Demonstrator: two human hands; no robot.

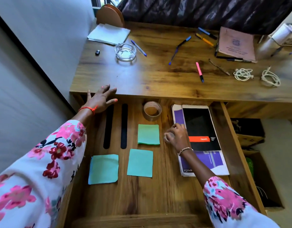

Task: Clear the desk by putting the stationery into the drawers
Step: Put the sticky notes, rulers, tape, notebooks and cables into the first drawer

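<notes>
The left hand (100, 99) is laid flat, fingers spread and holding nothing, on the front edge of the desk (142, 79), above the left rear corner of the drawer (142, 195), which stands open. Two black strips (108, 127) are seen lying side by side in the drawer's left part. Three green pads (140, 162) are spread flat across its middle, and a tape roll (152, 111) is set hole upward at its rear. Right of the drawer's middle, the right hand (178, 137) is curled round a small clear thing (166, 137) (too blurred to be named), just beside a black notebook (201, 127). That notebook is stacked on a purple booklet (214, 162) by the drawer's right wall. Pens (138, 47) are scattered on the desk beyond the drawer
</notes>
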